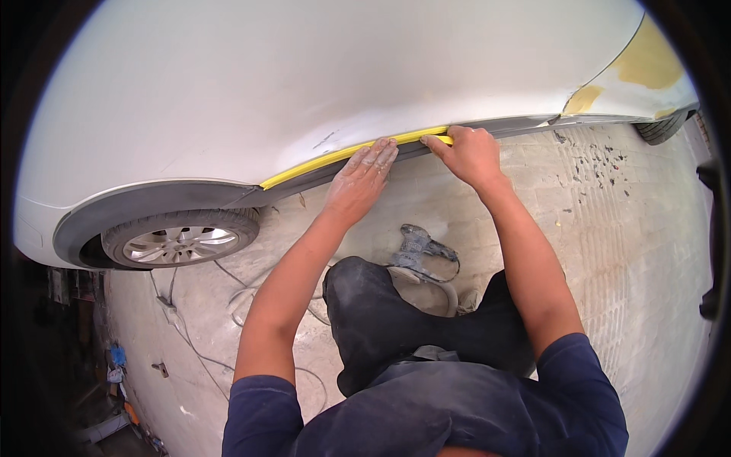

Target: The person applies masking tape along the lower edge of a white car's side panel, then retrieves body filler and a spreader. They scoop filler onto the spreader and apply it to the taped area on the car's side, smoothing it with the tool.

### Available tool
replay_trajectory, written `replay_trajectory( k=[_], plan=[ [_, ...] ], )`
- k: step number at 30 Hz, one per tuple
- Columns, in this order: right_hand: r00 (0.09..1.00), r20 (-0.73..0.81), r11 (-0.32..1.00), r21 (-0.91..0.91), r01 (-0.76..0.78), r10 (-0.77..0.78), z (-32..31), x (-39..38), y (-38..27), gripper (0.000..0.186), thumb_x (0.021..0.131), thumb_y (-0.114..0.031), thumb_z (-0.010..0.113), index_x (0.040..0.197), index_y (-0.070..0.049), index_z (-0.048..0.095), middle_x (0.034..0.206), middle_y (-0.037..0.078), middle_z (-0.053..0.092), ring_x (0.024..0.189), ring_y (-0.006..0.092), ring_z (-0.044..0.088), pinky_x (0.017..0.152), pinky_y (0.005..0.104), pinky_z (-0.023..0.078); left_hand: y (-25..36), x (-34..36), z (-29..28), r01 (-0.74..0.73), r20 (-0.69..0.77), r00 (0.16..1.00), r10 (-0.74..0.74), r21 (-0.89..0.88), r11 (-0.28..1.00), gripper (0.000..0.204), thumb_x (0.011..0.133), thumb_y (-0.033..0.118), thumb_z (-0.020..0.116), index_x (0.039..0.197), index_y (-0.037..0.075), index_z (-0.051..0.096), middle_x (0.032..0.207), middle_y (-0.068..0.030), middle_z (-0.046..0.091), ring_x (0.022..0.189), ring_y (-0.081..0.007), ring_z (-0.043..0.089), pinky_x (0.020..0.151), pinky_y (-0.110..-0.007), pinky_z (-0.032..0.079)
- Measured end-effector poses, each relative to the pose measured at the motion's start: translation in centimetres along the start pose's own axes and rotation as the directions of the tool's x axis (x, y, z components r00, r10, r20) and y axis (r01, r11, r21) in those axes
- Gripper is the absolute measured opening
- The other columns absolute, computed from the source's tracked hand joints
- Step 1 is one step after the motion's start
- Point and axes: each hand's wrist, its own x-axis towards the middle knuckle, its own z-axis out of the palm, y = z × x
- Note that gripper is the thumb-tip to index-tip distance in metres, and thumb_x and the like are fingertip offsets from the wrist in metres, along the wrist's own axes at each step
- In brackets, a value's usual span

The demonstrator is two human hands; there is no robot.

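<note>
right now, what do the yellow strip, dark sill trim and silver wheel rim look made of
Yellow strip: thin, matte, probably paper masking tape, though plastic is possible. Dark sill trim: likely plastic, from its dull grey surface. Silver wheel rim: apparently metal, given its bright, glossy reflections.

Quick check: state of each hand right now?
Left hand: open, extended fingers laid on the yellow tape.
Right hand: closed, holding the yellow tape between thumb and fingers.

The left hand covers part of the yellow tape along the lower edge of the car, whose top is cut off. Dark trousers hide where the grey hose leads; dark flecks on the floor are too small to identify.
</note>
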Motion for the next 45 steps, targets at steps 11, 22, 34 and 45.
replay_trajectory(
  k=[11,22,34,45],
  plan=[
    [0.977,-0.032,0.977,0.012,0.211,-0.211,-1.6,0.1,3.1,0.056,0.098,-0.059,0.072,0.084,-0.006,0.080,0.073,0.019,0.075,0.076,0.0402,0.076,0.074,0.0505,0.062,0.4,4.4,-0.5,-0.180,0.041,0.984,0.176,0.177,0.967,0.072,0.105,0.025,0.051,0.173,0.005,0.036,0.184,-0.0035,0.029,0.172,-0.0194,0.017,0.140,-0.041,0.013],
    [0.997,-0.068,0.998,-0.051,0.041,-0.044,-1.7,0.4,3.7,0.055,0.100,-0.057,0.070,0.083,-0.006,0.081,0.077,0.019,0.077,0.080,0.0398,0.078,0.074,0.0506,0.061,1.2,5.1,-1.4,-0.180,0.099,0.982,0.163,0.199,0.963,0.076,0.106,0.024,0.050,0.176,0.004,0.028,0.186,-0.0042,0.023,0.173,-0.0214,0.014,0.140,-0.041,0.011],
    [0.924,0.104,0.806,0.461,-0.372,0.367,2.9,1.2,7.4,0.046,0.093,-0.041,0.076,0.083,0.004,0.080,0.075,0.023,0.074,0.069,0.0342,0.072,0.069,0.0465,0.058,3.6,7.9,-2.6,-0.227,0.105,0.974,0.202,0.452,0.862,0.075,0.109,0.030,0.046,0.176,0.002,0.026,0.187,-0.0089,0.017,0.173,-0.0273,0.013,0.142,-0.043,0.006],
    [0.945,0.199,0.831,0.452,-0.322,0.258,-0.4,-1.8,8.8,0.046,0.097,-0.037,0.080,0.074,0.002,0.073,0.065,0.003,0.061,0.058,0.0149,0.054,0.055,0.0323,0.047,-2.6,0.8,-0.7,-0.172,-0.027,0.983,0.181,0.193,0.966,0.073,0.107,0.022,0.050,0.175,0.006,0.029,0.185,-0.0011,0.022,0.171,-0.0169,0.016,0.142,-0.038,0.014]
  ],
)
